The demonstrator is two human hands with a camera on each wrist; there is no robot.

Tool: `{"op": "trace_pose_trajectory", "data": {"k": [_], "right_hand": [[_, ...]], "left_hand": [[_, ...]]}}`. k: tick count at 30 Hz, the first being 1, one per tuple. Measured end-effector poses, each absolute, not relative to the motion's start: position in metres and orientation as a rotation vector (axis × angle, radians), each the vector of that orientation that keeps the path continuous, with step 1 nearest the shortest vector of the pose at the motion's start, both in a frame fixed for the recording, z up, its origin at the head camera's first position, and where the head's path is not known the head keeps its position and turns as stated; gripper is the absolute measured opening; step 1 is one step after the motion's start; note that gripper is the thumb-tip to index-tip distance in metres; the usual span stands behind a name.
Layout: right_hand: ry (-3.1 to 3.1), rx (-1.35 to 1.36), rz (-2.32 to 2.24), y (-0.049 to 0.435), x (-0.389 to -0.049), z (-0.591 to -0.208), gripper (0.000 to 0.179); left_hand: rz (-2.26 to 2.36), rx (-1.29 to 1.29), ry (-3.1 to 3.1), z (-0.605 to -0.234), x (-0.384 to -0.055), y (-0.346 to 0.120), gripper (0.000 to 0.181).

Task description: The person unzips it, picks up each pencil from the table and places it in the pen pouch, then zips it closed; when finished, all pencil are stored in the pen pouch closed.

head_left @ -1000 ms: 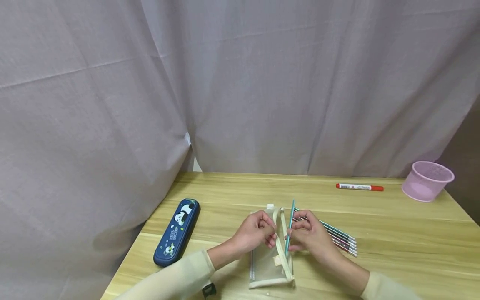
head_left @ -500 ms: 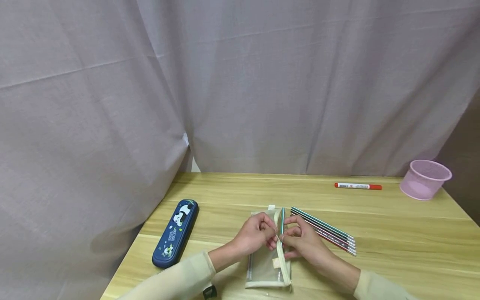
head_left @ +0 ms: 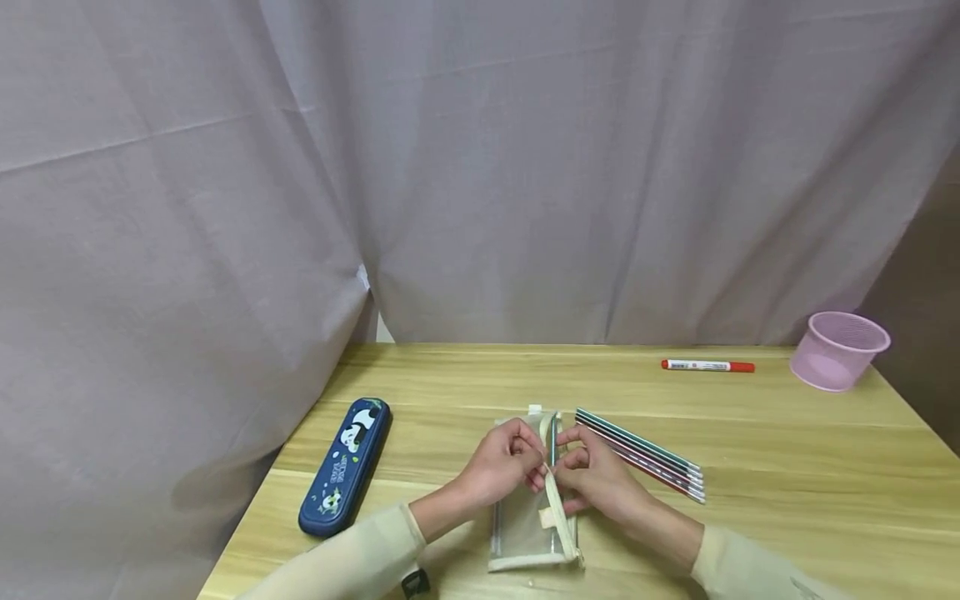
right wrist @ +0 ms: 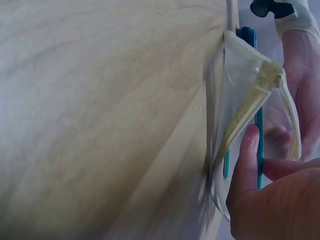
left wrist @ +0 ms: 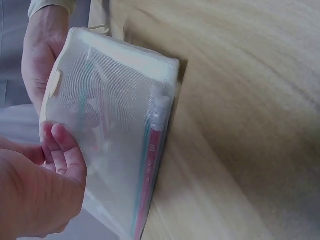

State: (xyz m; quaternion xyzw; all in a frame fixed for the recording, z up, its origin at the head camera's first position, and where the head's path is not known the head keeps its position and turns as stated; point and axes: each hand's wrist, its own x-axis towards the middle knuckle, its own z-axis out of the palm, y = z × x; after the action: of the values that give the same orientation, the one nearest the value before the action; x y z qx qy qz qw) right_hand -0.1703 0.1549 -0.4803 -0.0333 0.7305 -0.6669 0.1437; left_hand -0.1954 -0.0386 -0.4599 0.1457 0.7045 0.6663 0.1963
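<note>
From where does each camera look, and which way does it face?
Head: worn on the head, facing forward and down at the pouch; left hand, right hand and both sleeves show.
Left wrist: worn there, facing the left hand at the pouch's edge; the right hand shows beyond.
Right wrist: worn there, facing the right hand and a teal pencil at the pouch's opening; left hand beyond.
Both wrist views share the pouch and both hands.

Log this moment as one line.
left grip: pinches edge of pouch; right grip: holds teal pencil at pouch opening; striped pencils: right of pouch
</note>
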Motion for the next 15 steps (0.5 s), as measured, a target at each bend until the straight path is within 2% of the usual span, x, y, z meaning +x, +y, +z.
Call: {"op": "trace_pose_trajectory", "data": {"k": [15], "right_hand": [[2.13,-0.153,-1.954,0.1562,-0.1705,-0.4778,0.045]], "left_hand": [[1.877,0.403,1.983,-0.4602,-0.1954,-0.0407,0.007]]}}
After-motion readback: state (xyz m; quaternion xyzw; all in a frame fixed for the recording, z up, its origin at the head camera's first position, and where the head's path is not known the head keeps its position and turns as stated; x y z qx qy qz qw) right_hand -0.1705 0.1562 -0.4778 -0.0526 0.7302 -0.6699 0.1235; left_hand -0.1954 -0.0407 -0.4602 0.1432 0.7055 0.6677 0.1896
